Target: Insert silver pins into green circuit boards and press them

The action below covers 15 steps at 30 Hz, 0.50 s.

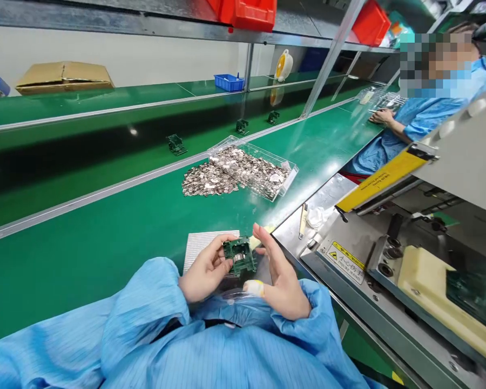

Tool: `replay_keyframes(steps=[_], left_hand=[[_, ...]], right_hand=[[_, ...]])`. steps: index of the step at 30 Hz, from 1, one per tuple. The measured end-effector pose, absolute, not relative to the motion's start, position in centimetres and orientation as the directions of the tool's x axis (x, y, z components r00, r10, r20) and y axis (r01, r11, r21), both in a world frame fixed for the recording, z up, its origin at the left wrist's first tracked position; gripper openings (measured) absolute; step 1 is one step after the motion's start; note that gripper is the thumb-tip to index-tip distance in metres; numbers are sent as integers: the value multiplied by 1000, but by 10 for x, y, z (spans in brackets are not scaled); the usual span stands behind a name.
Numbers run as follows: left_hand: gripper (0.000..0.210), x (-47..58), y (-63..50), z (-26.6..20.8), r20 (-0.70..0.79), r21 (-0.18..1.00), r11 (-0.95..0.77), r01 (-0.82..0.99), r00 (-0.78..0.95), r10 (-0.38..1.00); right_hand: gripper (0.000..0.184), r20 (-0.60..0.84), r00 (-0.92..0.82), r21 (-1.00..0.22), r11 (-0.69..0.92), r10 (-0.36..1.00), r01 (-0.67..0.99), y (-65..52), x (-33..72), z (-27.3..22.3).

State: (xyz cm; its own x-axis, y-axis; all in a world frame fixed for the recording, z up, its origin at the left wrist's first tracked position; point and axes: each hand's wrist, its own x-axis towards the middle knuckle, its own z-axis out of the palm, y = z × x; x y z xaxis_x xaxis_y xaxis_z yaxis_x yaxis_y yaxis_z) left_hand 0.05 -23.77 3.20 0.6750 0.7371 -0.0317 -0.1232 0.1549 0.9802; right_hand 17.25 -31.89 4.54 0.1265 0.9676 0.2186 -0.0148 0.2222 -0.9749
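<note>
A dark green moulded plastic housing [240,255] with an open middle is held in front of my chest. My left hand [209,266] grips its left side between thumb and fingers. Just right of the housing, my right hand [281,278] is open, its fingers stretched upward and its thumb, wrapped in a white and yellow covering, pointing left. Whether the right fingertips touch the housing I cannot tell. Beneath my hands lies a ribbed light grey pad [194,246], partly covered. Beyond it, many small metal pieces [210,179] are heaped beside and inside a tipped clear plastic tray [289,181].
Several similar green housings [175,145] rest along the dark belt [85,162]. On my right stands a machine with a yellow bar [383,181] and a cream fixture [425,286]. A cutter knife [303,221] lies on its metal plate. At far right sits a co-worker in blue [425,116].
</note>
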Motion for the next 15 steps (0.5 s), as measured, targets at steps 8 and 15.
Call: replay_keyframes(steps=[8, 15], left_hand=[[40, 68, -244, 83, 23, 999, 22, -29, 969, 246], [51, 200, -260, 122, 321, 846, -475, -243, 943, 90]], right_hand=[[77, 325, 307, -945, 295, 894, 142, -386, 221, 68], [76, 420, 840, -879, 384, 345, 282, -502, 283, 85]])
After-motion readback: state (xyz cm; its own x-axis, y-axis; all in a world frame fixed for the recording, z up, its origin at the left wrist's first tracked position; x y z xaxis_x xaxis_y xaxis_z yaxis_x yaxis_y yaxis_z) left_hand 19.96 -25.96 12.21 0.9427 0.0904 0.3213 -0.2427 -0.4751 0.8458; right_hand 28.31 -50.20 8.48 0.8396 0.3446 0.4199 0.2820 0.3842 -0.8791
